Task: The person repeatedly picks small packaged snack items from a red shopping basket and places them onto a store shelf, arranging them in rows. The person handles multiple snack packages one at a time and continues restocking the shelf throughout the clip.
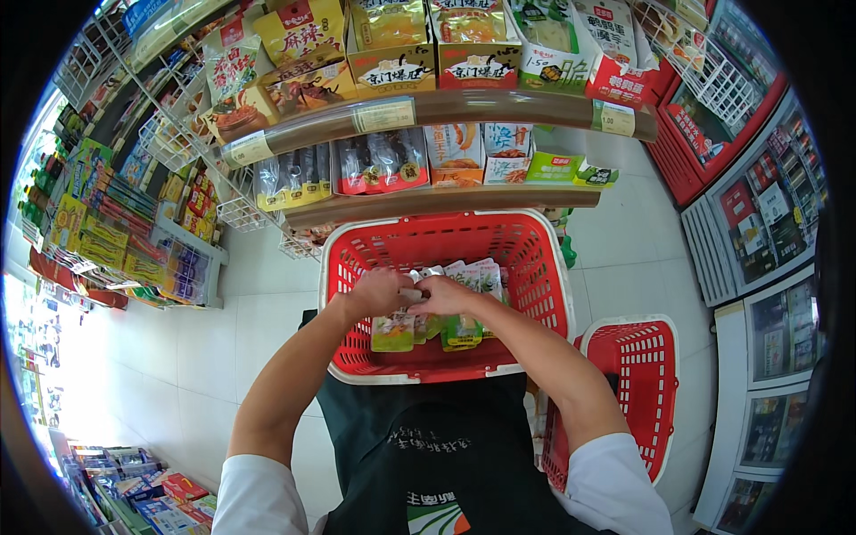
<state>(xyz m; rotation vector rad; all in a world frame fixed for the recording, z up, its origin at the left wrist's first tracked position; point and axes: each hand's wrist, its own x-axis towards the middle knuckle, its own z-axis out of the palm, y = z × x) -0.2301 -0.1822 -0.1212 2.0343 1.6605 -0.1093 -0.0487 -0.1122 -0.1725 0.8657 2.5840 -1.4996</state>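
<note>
A red plastic shopping basket (441,234) with a white rim stands in front of my body, and both my hands are inside it. My left hand (380,293) and my right hand (443,294) meet near its middle, fingers curled around the pale end of a snack packet (412,294); most of that packet is hidden by the fingers. Just beyond the right hand lie several white and green snack packets (483,275). Nearer to me are a green and yellow packet (393,332) and another green packet (461,332), lying below my hands.
A shelf (461,107) with price labels holds boxed snack packets right beyond the basket. A second red basket (659,394) is at my right. White wire racks (167,137) and stocked shelves stand left; glass-door cabinets (779,328) line the right. The floor (200,348) is pale tile.
</note>
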